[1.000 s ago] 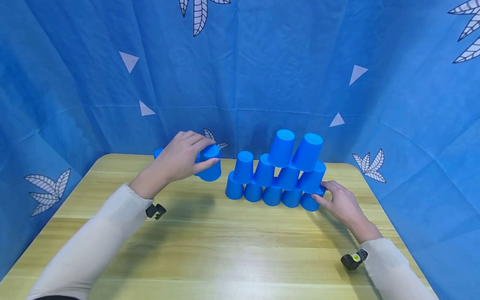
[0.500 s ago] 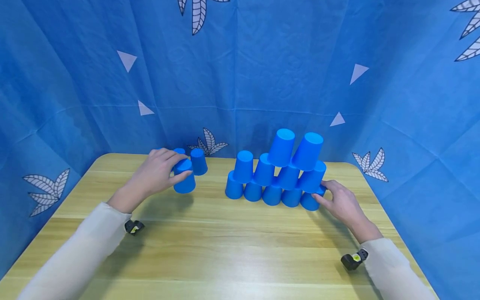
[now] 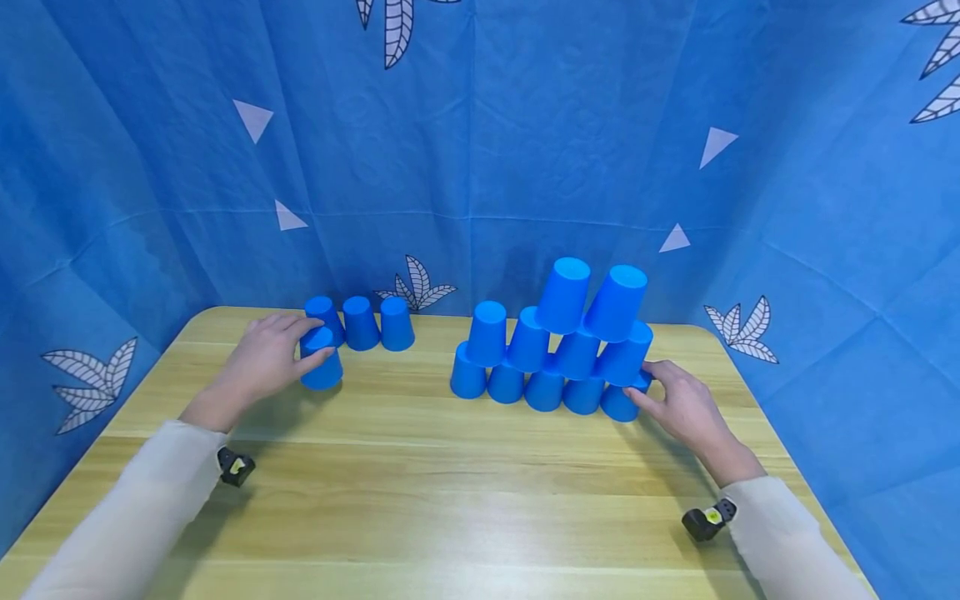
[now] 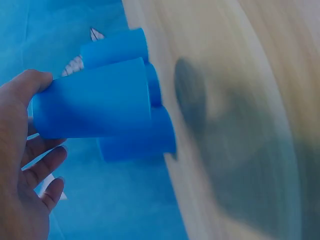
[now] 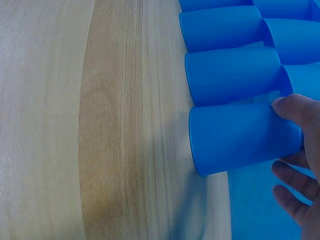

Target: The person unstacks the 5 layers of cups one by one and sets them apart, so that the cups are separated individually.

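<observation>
At the left of the head view my left hand point(image 3: 262, 358) grips an upside-down blue cup point(image 3: 321, 360) near its base, thumb on one side and fingers on the other. In the left wrist view the cup's shadow point(image 4: 190, 92) lies apart from its rim, so it appears just above the table. Three more inverted blue cups point(image 3: 362, 323) stand in a row behind it. To the right rises a stack of inverted blue cups point(image 3: 528, 340): two rows of several, with two on top. My right hand point(image 3: 686, 408) pinches the bottom row's rightmost cup point(image 5: 245, 137).
The wooden table point(image 3: 480, 500) stretches in front of the cups. A blue patterned curtain point(image 3: 480, 150) hangs close behind and along both sides. Black cameras point(image 3: 708, 518) are strapped at both wrists.
My left hand has carried its cup leftward and down from near the stack, uncovering the three cups behind. My right hand and the stack stay in place.
</observation>
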Tool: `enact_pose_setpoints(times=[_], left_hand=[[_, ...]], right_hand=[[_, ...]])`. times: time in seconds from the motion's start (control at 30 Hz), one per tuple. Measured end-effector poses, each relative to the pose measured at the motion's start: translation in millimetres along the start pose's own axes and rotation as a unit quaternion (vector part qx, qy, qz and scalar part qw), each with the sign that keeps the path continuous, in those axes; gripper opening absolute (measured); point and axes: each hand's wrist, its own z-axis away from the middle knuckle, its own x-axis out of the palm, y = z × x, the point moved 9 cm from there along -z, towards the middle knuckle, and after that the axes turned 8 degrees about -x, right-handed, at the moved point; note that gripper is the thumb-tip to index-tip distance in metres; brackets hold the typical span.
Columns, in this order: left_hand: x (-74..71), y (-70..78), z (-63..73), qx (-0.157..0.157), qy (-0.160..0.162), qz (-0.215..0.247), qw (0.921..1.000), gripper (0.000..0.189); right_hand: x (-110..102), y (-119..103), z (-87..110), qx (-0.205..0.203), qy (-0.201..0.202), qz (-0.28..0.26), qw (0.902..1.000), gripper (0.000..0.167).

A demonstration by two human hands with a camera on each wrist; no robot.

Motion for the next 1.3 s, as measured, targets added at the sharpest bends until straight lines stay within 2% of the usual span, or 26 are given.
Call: enact_pose_setpoints(times=[0.27,0.57,0.77,1.07,1.3], left_hand=[[11.0,-39.8,-1.7,-0.048,-0.023,0.002,0.9986,0.056],[15.4,-68.0,-14.2,-0.081,-0.021,-0.012,0.9964,0.057],[20.3,-80.3,-20.5,-0.098,-0.027,0.002,0.9949,0.056],[29.6,-98.3,-31.5,-0.139,-0.039,0.035,0.9889,0.062],[30.2,-105.2,-42.9,-0.144,-0.030,0.055,0.9876,0.065]], right_hand=[[1.1,1.0,0.3,0.003,-0.001,-0.003,1.0000,0.060],[0.8,1.0,-0.3,0.003,0.002,0.000,1.0000,0.058],[0.5,0.6,0.0,0.007,0.000,-0.001,1.0000,0.059],[0.3,-0.4,0.8,0.001,0.005,-0.004,1.0000,0.057],[0.0,0.1,1.7,0.002,0.008,-0.004,1.0000,0.057]])
